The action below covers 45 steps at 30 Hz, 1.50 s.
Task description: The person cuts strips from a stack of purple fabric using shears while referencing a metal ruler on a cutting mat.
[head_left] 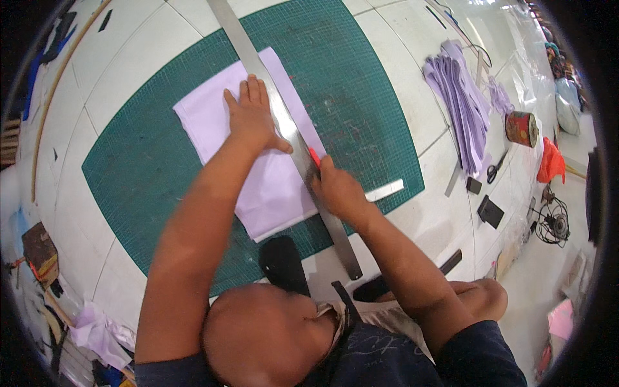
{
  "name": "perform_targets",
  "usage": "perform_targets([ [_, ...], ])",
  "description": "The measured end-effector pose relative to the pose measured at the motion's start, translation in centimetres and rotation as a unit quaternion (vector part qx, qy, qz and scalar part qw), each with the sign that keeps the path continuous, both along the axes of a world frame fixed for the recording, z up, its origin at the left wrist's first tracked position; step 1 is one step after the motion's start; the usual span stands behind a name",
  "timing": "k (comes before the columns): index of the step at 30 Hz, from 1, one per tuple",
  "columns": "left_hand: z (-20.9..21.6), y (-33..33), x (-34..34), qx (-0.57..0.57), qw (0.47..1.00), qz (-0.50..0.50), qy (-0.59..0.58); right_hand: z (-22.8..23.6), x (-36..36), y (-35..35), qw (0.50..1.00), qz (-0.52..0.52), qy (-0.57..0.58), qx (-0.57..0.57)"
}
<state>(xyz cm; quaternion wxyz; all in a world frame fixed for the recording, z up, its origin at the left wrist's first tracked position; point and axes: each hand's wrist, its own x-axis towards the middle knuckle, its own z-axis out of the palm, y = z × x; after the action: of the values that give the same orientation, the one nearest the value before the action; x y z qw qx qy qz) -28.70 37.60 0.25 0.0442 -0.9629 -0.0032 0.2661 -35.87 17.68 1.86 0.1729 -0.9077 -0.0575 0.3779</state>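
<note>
A folded piece of lilac fabric [274, 193] lies on a green cutting mat [348, 84]. Across it runs a long metal ruler [298, 145], slanting from the far left to near my legs. My left hand [253, 122] is spread on the fabric, its thumb against the ruler. A narrow lilac strip shows on the ruler's right side. There, at the ruler's edge, my right hand [338, 190] is closed around a red cutter [314, 157]; my fingers hide its blade. A short pale ruler [385, 189] lies just right of that hand.
On the tiles to the right lie a stack of lilac fabric strips [459, 106], a round tin [521, 129], black scissors [496, 168] and small dark blocks [491, 211]. Farther right is a coiled cable [553, 222]. Lilac scraps [100, 335] lie at the lower left.
</note>
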Motion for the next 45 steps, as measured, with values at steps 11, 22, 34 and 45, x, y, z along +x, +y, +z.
perform_targets([
  [11,0.2,-0.5,0.6,-0.015,1.000,0.015,0.012,1.6,-13.7,-12.3,0.997,0.019,0.057,-0.054],
  [22,0.5,0.0,0.1,-0.020,1.000,0.015,-0.007,0.8,0.5,-3.3,0.973,0.004,-0.192,0.128],
  [34,0.4,-0.1,0.1,0.015,1.000,-0.001,0.024,-1.3,11.6,10.8,0.982,0.021,-0.157,0.099],
  [45,0.7,-0.1,0.4,0.010,0.999,0.006,0.046,-2.5,12.0,11.1,0.983,0.019,-0.156,0.097],
])
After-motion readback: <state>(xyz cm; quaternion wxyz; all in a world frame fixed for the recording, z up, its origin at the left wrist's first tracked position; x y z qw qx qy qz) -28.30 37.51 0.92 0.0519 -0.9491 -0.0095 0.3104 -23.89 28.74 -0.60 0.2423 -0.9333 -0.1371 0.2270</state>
